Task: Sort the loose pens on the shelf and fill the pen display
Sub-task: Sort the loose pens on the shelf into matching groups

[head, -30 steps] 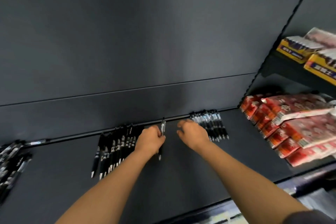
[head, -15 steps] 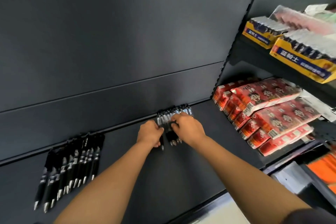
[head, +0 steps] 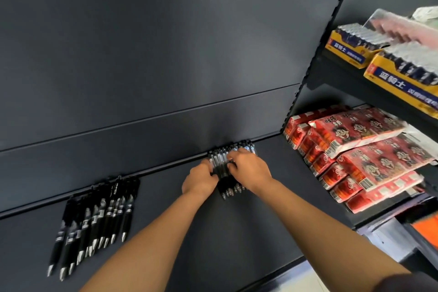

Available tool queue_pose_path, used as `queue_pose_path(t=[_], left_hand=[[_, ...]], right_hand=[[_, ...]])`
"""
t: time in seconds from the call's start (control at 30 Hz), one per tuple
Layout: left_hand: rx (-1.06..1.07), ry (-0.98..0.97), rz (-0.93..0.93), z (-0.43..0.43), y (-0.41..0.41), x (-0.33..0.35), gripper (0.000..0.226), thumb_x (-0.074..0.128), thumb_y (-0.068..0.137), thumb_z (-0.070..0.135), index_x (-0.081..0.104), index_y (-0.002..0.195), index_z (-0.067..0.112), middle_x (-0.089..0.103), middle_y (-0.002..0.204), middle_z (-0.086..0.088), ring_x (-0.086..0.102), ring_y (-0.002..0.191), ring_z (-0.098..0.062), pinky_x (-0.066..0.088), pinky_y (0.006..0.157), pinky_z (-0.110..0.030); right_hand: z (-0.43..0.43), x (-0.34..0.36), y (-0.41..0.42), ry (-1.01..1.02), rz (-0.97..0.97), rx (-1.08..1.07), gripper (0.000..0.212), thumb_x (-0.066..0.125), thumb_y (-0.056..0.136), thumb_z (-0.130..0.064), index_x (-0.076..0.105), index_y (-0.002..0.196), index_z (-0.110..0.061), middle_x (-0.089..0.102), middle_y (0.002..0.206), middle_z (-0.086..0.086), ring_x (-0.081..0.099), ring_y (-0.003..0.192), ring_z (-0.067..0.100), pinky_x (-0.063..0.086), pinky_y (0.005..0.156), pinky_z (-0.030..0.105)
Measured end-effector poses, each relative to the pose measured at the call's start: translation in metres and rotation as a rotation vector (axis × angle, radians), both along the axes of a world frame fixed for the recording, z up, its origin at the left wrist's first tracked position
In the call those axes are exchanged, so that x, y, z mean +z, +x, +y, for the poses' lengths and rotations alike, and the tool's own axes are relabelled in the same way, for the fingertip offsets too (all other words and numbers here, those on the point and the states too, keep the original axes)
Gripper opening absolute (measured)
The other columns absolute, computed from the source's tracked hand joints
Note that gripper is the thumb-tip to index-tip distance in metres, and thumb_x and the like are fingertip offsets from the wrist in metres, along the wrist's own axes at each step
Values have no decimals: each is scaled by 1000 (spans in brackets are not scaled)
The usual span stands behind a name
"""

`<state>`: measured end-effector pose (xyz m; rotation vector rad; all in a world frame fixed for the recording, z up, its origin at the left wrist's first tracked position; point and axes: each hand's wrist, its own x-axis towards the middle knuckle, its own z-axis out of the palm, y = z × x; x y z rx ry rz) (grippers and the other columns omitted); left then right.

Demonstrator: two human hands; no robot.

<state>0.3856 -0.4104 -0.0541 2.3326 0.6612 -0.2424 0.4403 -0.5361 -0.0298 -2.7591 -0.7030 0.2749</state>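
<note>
A bunch of black-and-clear pens lies against the back rail of the dark shelf, tips pointing towards me. My left hand curls its fingers round the bunch's left edge. My right hand lies over the bunch from the right, its fingers curled onto the pen barrels, so the middle of the bunch is hidden. A second row of all-black pens lies side by side further left on the same shelf, away from both hands.
Red snack packets are stacked on the neighbouring shelf to the right, past a slotted upright. Yellow boxes of batteries stand on the shelf above them. An orange item shows lower right. The dark back panel rises behind.
My view and both hands have shifted right from the black pen row to the right-hand bunch. The single pen held in my left hand now lies in with that bunch.
</note>
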Motion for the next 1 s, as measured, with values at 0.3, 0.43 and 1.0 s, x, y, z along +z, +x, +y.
queue_pose_path(t=[0.3,0.43,1.0], left_hand=[[-35,213,-47,51,-33,30,8,51,90,28,51,94,21,62,103,-4,59,97,-26,45,73,-32],[-44,332,-116,85,-70,49,12,50,91,27,52,99,18,60,104,-4,58,97,-26,46,75,-33],[51,662,-123,309,-307,72,17,47,91,31,52,102,18,60,107,-3,56,105,-26,44,81,-36]], right_hand=[[34,17,-14,-51,-112,142,30,46,95,-29,56,121,-19,55,119,6,56,110,32,45,87,37],[66,29,-33,-51,-140,209,32,48,94,-32,56,123,-21,54,121,6,53,113,32,44,91,39],[310,48,-221,39,-117,545,33,47,96,-32,54,126,-22,55,121,3,54,112,27,46,90,37]])
